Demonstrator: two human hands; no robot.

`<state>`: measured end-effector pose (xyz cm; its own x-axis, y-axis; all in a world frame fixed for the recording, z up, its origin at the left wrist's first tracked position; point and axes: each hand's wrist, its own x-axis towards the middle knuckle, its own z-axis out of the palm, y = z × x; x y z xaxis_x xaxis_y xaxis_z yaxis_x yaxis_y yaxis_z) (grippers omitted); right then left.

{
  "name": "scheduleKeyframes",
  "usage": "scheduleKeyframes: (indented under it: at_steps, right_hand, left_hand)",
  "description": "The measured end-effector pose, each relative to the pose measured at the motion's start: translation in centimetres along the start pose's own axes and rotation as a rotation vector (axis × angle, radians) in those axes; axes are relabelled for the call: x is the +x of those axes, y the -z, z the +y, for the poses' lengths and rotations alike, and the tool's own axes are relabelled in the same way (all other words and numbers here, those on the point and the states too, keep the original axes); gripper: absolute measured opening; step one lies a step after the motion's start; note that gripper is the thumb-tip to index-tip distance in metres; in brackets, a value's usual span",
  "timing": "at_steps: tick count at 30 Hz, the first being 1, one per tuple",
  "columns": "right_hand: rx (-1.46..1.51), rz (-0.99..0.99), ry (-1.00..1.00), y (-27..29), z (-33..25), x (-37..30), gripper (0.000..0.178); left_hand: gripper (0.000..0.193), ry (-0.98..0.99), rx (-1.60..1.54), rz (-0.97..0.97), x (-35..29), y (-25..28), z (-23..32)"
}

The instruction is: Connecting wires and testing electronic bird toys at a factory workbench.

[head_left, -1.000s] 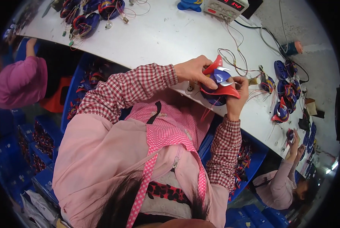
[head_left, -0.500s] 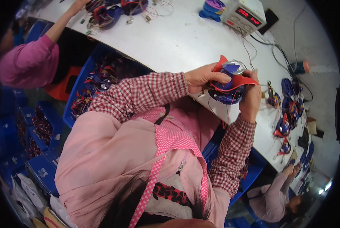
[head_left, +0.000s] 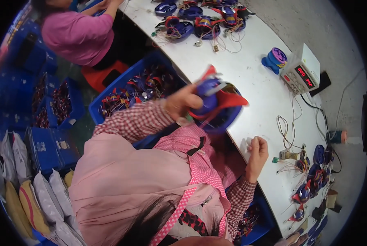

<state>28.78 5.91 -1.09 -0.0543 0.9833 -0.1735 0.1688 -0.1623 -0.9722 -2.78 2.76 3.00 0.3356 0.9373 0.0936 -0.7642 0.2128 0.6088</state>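
My left hand (head_left: 180, 102) is closed around a blue plastic housing (head_left: 210, 98) with red pointed, wing-like pieces, somewhat smeared by motion. It is raised over my lap and the near edge of the white table, next to the blue bin. A small green piece (head_left: 186, 120) shows below my left fingers. My right hand (head_left: 257, 156) is apart from the housing, at the table edge, its fingers curled and the thumb against them. Whether anything small is pinched there I cannot make out. Loose wires (head_left: 288, 133) lie on the table beyond it.
A blue bin (head_left: 94, 107) full of red and blue parts stands at my left. On the white table (head_left: 257, 98) are a power supply (head_left: 301, 69), a blue-purple holder (head_left: 275, 59) and several wired housings (head_left: 206, 26). A co-worker in pink (head_left: 79, 35) sits at far left.
My right hand has let go of the housing and dropped to the table edge. My left hand has carried the housing left, toward the bin. The view has shifted leftward.
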Motion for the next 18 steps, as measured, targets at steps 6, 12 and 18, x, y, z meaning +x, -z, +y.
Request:
scheduleKeyframes:
  at_steps: [6, 12, 18]
  right_hand:
    - [-0.378, 0.14, 0.351, -2.4, 1.8, -1.2, 0.02]
    - [-0.506, 0.127, 0.389, -2.7, 1.6, -0.7, 0.021]
    - [-0.615, 0.123, 0.459, -3.0, 1.9, -1.0, 0.02]
  left_hand:
    - [0.055, -0.341, 0.171, 0.334, -7.9, 3.7, 7.1]
    - [0.047, -0.542, 0.239, 0.711, -17.7, 9.5, 11.4]
    - [0.051, -0.588, 0.24, 1.118, -26.2, 18.5, 10.7]
